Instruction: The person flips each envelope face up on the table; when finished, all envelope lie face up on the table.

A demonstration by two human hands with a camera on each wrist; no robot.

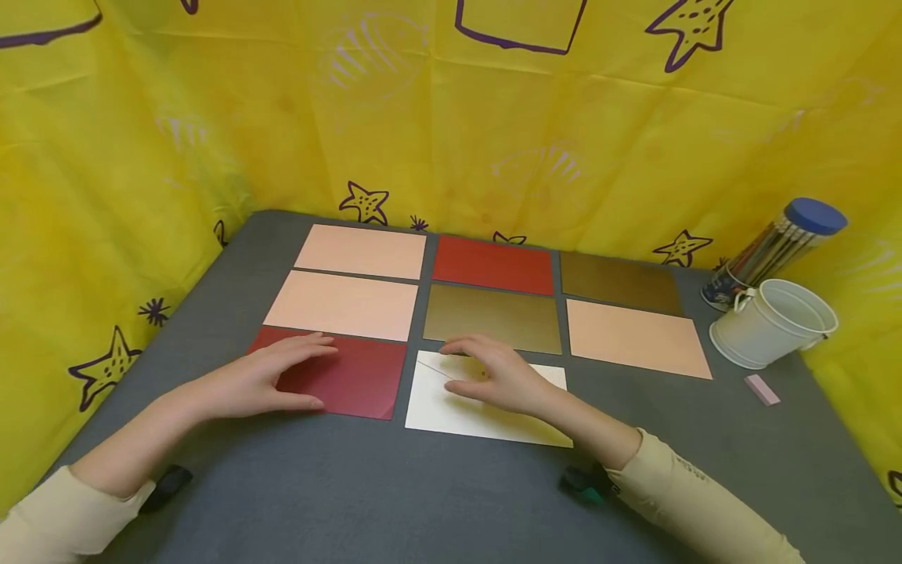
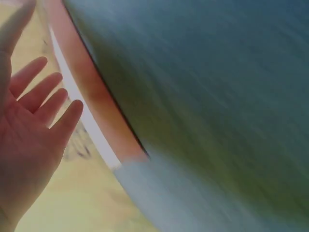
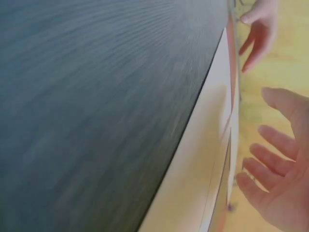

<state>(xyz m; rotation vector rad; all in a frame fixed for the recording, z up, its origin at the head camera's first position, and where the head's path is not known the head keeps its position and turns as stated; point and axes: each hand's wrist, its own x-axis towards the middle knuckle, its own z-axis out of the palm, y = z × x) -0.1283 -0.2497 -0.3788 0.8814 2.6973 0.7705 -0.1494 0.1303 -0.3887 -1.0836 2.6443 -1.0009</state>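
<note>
Over the dark red paper rectangle (image 1: 362,384) my left hand (image 1: 264,376) hovers, fingers relaxed and thumb spread. In the left wrist view the same hand (image 2: 36,123) shows an empty palm and loose fingers. My right hand (image 1: 496,376) is above a white envelope (image 1: 486,423), whose flap line shows as a thin diagonal at its upper left. Its fingers are spread and lightly bent, with nothing between them; the right wrist view shows the hand (image 3: 280,169) clear of the paper. Directly behind the envelope lies a gold rectangle (image 1: 493,317).
Rows of same-sized rectangles continue behind: peach (image 1: 341,301), red (image 1: 493,266), brown-gold (image 1: 620,282) and another peach (image 1: 637,337). At right stand a white bucket (image 1: 761,329) and a blue-lidded pencil tube (image 1: 782,243), with a pink eraser (image 1: 763,389) in front. A yellow curtain (image 1: 282,102) backs the grey table.
</note>
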